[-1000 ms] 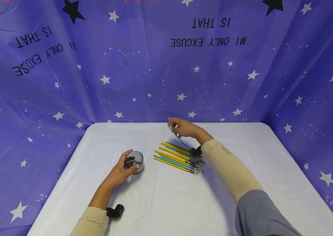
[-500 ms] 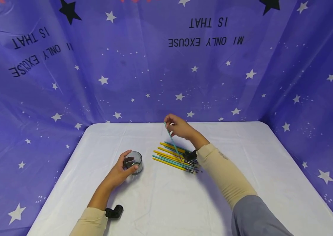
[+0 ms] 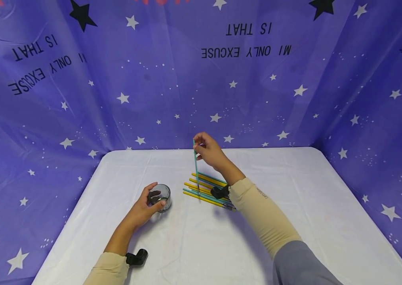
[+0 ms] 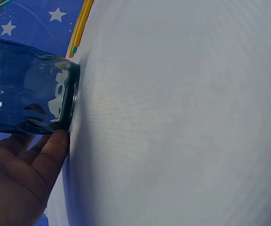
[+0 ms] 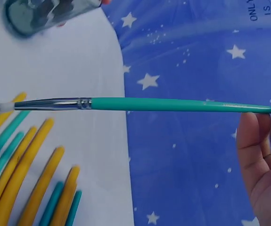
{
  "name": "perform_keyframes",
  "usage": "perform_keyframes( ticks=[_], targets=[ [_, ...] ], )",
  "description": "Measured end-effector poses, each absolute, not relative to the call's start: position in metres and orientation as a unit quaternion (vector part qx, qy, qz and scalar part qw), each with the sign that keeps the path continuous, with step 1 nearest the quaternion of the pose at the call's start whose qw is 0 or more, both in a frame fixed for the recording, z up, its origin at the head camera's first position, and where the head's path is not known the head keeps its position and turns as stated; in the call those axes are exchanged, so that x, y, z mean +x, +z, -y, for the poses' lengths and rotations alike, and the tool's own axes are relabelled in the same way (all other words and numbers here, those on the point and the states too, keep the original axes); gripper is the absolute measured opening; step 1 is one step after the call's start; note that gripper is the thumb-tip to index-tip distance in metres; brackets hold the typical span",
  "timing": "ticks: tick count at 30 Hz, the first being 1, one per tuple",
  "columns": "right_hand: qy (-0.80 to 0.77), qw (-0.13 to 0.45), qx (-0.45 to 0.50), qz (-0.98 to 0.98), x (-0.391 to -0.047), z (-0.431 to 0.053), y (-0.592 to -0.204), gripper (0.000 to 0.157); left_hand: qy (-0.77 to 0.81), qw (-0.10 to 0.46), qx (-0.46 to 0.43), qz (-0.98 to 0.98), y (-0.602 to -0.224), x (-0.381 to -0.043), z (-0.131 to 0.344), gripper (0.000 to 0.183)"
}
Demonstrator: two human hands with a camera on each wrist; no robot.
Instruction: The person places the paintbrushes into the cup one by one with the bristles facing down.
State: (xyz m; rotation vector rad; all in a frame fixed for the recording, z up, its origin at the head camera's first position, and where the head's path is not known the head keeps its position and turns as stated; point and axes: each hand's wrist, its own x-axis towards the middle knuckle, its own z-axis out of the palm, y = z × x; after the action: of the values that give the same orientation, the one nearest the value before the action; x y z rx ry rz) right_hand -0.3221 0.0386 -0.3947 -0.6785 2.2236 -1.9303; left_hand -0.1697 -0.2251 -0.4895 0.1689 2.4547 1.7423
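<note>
My left hand (image 3: 143, 208) grips a clear drinking glass (image 3: 164, 192) from its left side, thumb and fingers around it. In the left wrist view the glass (image 4: 29, 89) has its base right at the tabletop. My right hand (image 3: 210, 151) pinches a teal paintbrush (image 3: 196, 166) by the end of its handle. The brush hangs nearly upright, bristles down, above a row of brushes. In the right wrist view the held paintbrush (image 5: 154, 104) shows a silver ferrule and pale bristles with a dark tip. Several yellow and teal paintbrushes (image 3: 204, 194) lie side by side to the glass's right.
A white-covered table (image 3: 172, 253) holds everything. Behind it and at both sides hangs a purple curtain (image 3: 172, 79) with stars and lettering. Each wrist wears a black camera; the right one (image 3: 219, 192) overlaps the brush pile in the head view.
My right hand has moved left and slightly up, bringing the teal paintbrush from a slant to nearly vertical. My left hand still holds the glass in about the same place.
</note>
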Motion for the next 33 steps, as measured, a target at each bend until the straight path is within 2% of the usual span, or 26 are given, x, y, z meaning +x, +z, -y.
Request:
perform_keyframes(
  ticks=[11,20,33],
  targets=[
    [-0.679,0.044,-0.241,-0.692,-0.316,-0.017,-0.380,0.018,0.574,0.060,0.057,-0.814,-0.492,-0.170,0.226,0.080],
    [-0.727,0.018,-0.217,-0.651,-0.308,-0.001,-0.366,0.019,0.572,0.061,0.057,-0.816,-0.493,-0.172,0.227,0.080],
    [-0.742,0.017,-0.228,-0.630,-0.291,0.024,-0.380,0.019,0.566,0.058,0.056,-0.820,-0.495,-0.172,0.227,0.081]
  ],
)
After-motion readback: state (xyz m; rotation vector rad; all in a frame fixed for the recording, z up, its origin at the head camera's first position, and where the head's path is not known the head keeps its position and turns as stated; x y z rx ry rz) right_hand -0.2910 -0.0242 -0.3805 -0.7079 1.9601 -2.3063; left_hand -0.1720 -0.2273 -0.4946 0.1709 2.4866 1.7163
